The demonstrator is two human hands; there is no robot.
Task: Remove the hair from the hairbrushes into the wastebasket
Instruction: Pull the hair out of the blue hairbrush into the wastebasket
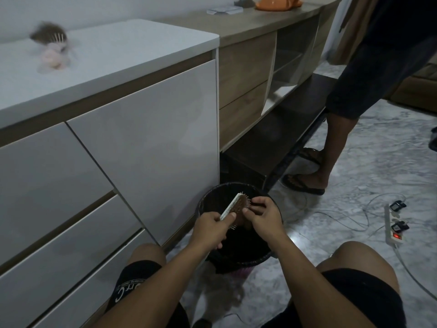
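Note:
I hold a pale-backed hairbrush [233, 207] over the black-lined wastebasket [257, 256] on the floor. My left hand [210, 227] grips its handle, with the bristle side turned to the right. My right hand [264, 216] pinches dark hair at the bristles near the brush head. A second hairbrush [50, 35], tangled with hair, lies blurred on the white cabinet top at the far left, beside a pink object [53, 59].
A white drawer cabinet [106, 150] stands to the left of the basket. Another person's legs in sandals [309, 178] stand at the right. A power strip [393, 228] and cables lie on the marble floor. My knees flank the basket.

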